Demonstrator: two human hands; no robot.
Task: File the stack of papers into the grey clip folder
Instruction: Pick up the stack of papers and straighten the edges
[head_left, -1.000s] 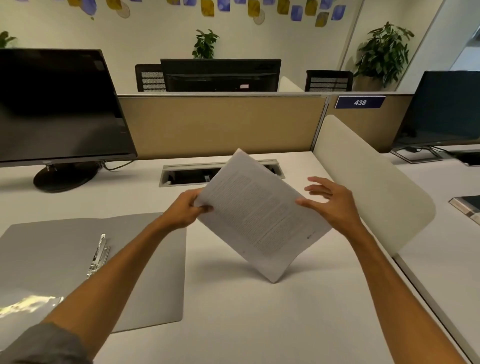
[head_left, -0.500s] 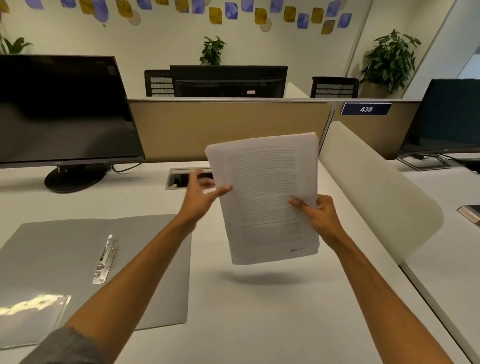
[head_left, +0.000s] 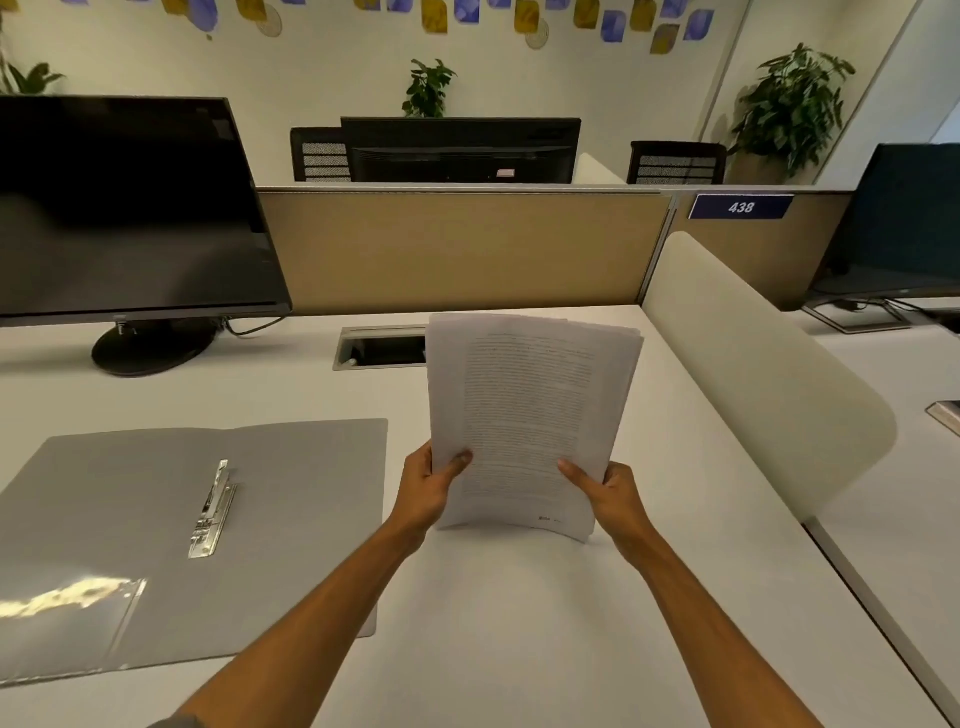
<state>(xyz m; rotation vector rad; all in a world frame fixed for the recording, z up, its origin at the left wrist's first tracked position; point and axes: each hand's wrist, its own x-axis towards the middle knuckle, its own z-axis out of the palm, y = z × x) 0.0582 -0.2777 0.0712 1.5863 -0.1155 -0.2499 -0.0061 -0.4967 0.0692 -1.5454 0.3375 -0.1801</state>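
Now we see left hand (head_left: 428, 491) and right hand (head_left: 610, 493) gripping paper stack (head_left: 524, 415) upright; grey folder (head_left: 291, 499) open at nine o'clock, its clip (head_left: 212, 512) empty.

Tabletop (head_left: 519, 649): white, flat, backed by tan partition (head_left: 457, 249). On it, L side: grey clip folder (head_left: 291, 499) lying open w/ metal clip (head_left: 212, 512) along its middle and clear plastic pocket (head_left: 62, 629) at near L corner; black monitor (head_left: 130, 208) on round base at far L. Far centre: recessed cable slot (head_left: 382, 349) set into surface; R edge: cream rounded divider panel (head_left: 753, 364) standing upright.
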